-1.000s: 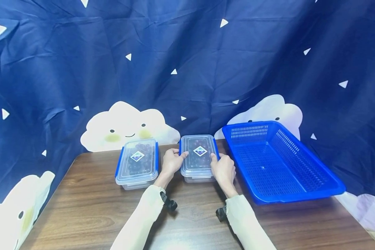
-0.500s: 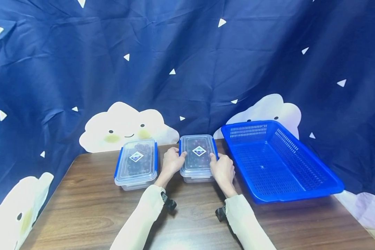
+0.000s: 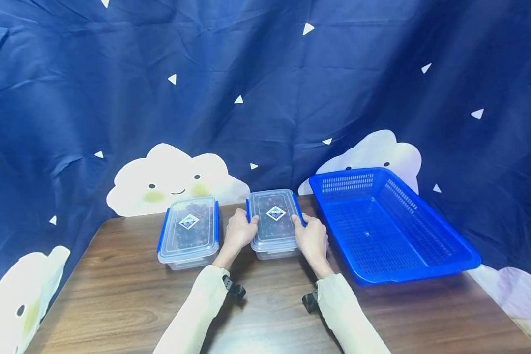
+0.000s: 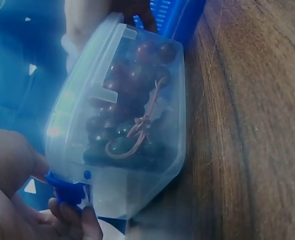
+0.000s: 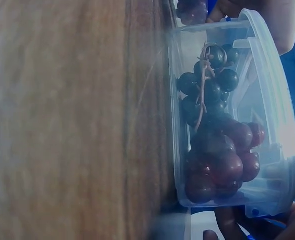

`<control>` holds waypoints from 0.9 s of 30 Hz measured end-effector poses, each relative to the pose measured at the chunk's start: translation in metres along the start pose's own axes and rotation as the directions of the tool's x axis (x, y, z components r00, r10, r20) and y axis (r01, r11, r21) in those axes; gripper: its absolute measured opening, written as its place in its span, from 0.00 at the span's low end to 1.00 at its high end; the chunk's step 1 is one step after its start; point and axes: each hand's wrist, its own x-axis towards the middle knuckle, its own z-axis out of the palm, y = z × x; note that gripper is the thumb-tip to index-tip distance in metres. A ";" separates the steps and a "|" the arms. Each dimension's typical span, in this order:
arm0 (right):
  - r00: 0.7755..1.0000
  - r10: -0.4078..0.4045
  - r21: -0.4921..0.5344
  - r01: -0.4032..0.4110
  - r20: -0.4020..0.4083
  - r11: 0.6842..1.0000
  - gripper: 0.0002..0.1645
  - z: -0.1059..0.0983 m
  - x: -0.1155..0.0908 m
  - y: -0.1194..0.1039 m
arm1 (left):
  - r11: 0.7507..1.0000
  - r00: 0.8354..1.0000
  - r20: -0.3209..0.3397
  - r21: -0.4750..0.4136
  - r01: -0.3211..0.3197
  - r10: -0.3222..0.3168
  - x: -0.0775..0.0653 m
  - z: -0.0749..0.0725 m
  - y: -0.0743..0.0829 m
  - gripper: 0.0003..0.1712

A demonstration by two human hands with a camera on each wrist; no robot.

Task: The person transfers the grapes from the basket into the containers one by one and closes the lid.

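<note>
A clear plastic food container [image 3: 272, 231] with blue side clips and a diamond-shaped label sits on the table between both hands. Through its wall, in the left wrist view, dark red and blackish grapes [image 4: 120, 95] show with a pale stem. My left hand [image 3: 240, 230] holds its left side, thumb at the lid's edge and fingers curled at the blue clip [image 4: 67, 192]. On the opposite side my right hand [image 3: 310, 240] grips it the same way, thumb over the lid and fingers below the rim. Both clips appear folded down in the head view.
To the left stands a second lidded container [image 3: 190, 241] with dark contents, close beside the left wrist. A blue perforated basket [image 3: 356, 273] is at the right, near the right hand. Behind the wooden table [image 3: 128, 285] hangs a blue curtain [image 3: 265, 73] with clouds.
The scene has shifted slightly left in the head view. Both hands keep their hold on the middle container, and the basket and second container stay in place.
</note>
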 end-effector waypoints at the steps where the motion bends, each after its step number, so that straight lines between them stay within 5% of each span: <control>1: 1.000 -0.006 0.006 0.006 0.001 1.000 0.29 0.000 0.000 0.000 | 1.000 1.000 0.001 0.005 -0.002 0.002 0.000 -0.001 0.000 0.22; 8: 0.997 -0.003 -0.031 0.006 0.082 1.000 0.37 -0.007 -0.001 -0.013 | 0.998 0.999 0.006 0.055 -0.034 0.034 0.000 -0.011 0.004 0.27; 12: 0.988 -0.085 -0.082 0.096 0.129 0.992 0.43 -0.026 -0.016 -0.038 | 0.990 0.994 0.006 0.088 -0.110 0.110 -0.010 -0.031 0.014 0.27; 16: 0.947 -0.261 0.022 0.262 0.188 0.965 0.38 -0.068 -0.023 -0.071 | 0.966 0.969 0.028 0.081 -0.246 0.244 -0.013 -0.067 0.034 0.24; 20: 0.904 -0.394 0.153 0.371 0.164 0.916 0.34 -0.125 -0.013 -0.097 | 0.934 0.938 0.051 0.089 -0.345 0.342 -0.010 -0.112 0.048 0.25; 23: 0.893 -0.431 0.190 0.404 0.130 0.895 0.37 -0.167 0.001 -0.107 | 0.913 0.922 0.053 0.124 -0.388 0.384 -0.004 -0.147 0.048 0.27; 27: 0.890 -0.430 0.190 0.401 0.152 0.896 0.42 -0.211 0.026 -0.111 | 0.895 0.919 0.023 0.219 -0.389 0.394 0.002 -0.187 0.038 0.36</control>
